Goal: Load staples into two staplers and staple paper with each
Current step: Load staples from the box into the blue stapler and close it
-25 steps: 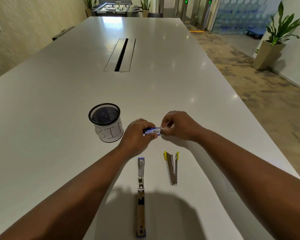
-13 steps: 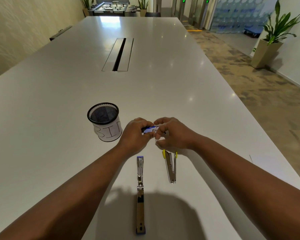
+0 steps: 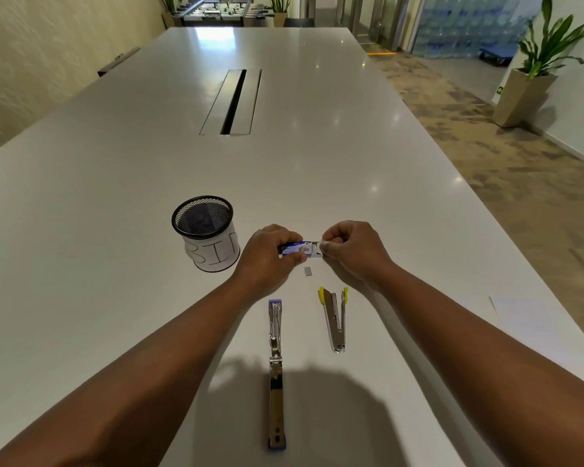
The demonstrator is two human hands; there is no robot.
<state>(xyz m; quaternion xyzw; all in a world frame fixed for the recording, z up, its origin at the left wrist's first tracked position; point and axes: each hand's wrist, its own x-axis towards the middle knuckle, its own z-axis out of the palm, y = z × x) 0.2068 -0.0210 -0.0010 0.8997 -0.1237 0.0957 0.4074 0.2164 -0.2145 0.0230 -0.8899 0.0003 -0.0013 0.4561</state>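
Table [image 3: 317, 156], white, carries everything. Bin [image 3: 205, 232], mesh cup, stands just left of the left hand [image 3: 267, 256]. Long stapler [image 3: 276, 372], opened flat, lies nearer the person than the hands, below the left grip. Short stapler [image 3: 335, 318], yellow-tipped, splayed open, lies below the right hand [image 3: 353, 249]. Paper [image 3: 526, 318] sits well right of the right arm. Staple box [image 3: 297, 248]: left grip pinches the blue sleeve; right grip pinches the white tray end, drawn partly out. Staple strip [image 3: 308, 271], small and grey, lies on the table just below the box.

Step, judged: getting staples out; neither stapler loaded. Next calls for freeing one strip and seating it in an open channel, legs down.
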